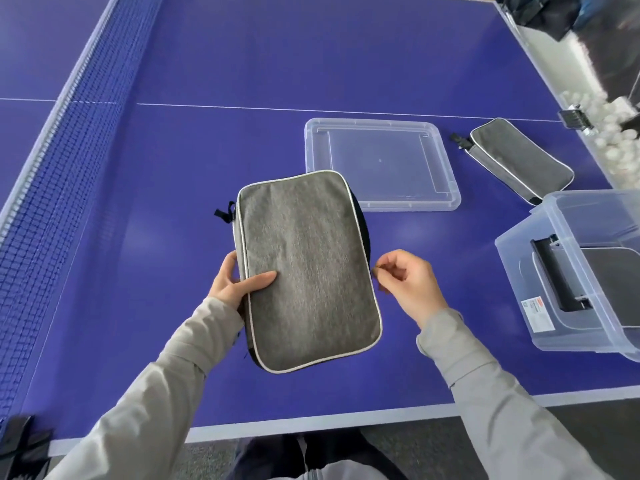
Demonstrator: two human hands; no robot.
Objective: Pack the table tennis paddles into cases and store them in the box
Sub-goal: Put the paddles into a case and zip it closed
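**One case in the box, one in hand, one waiting**

The person is holding a grey case (308,268) up over the blue surface (207,150); the left hand (235,282) is gripping its left edge, thumb lying across the front cloth and the other fingers tucked behind; the right hand (412,282) is sitting just beside the case's right edge, its fingers (382,268) pinched together on something small, seemingly the zip pull, though it is too tiny to be certain. Whether a paddle is inside I cannot tell; the case is looking full and flat, and the zip appears to be nearing its end.

Off to the right of the right hand, the clear box (540,289) is standing open with what looks like one packed case already lying in it; beyond the fingers, the box's lid (446,199) is lying flat on the surface; further right of that, a second grey case (519,161) is resting on the surface, not yet stored.

So, by my reckoning, the job is roughly a third done; this case is needing its zip finished and a trip to the box; the other case is waiting; the lid is going on last.
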